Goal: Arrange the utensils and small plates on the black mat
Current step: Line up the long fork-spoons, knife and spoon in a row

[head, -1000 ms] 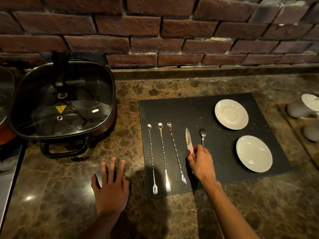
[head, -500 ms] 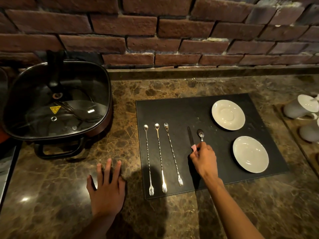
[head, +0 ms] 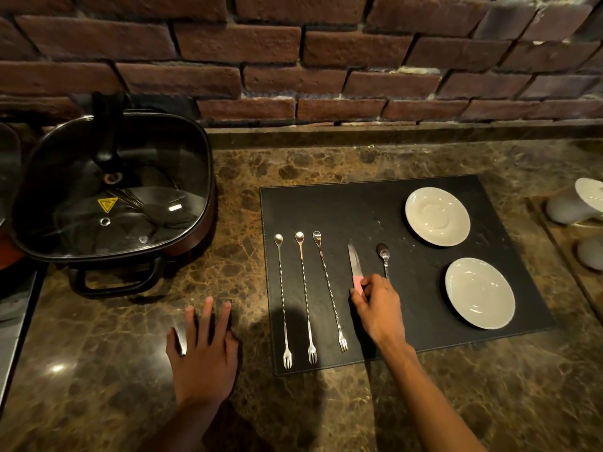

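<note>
The knife (head: 354,261) blade has turned flat, held by the right hand (head: 378,306).

We see knife (head: 354,260) and spoon (head: 383,254) just ahead of right hand (head: 378,306) on mat (head: 368,207); stirrers (head: 304,295) to its left, plates (head: 437,216) to its right.
</note>
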